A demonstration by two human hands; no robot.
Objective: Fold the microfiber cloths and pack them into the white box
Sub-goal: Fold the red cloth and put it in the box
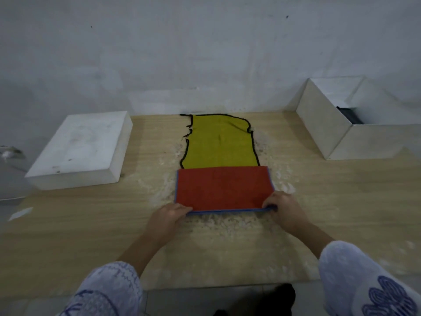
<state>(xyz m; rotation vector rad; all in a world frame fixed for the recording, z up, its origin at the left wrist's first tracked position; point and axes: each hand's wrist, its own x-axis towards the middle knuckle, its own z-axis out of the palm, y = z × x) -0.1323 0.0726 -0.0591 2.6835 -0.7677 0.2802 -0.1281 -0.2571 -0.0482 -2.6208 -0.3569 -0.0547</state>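
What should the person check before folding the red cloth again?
1. Left hand holds the near left corner of the red cloth: ok.
2. Right hand holds the near right corner: ok.
3. Red cloth lies flat, with no big wrinkles: ok.
4. Red cloth is clear of the yellow cloth: not ok, its far edge overlaps it.
5. White box is open at the right: ok.
6. Room left inside the box: cannot tell, only something dark shows.

A light wood-grain worktop (pixel 68 224) fills the lower frame, its middle scuffed pale. A grey-white wall (pixel 205 53) spans the upper frame.
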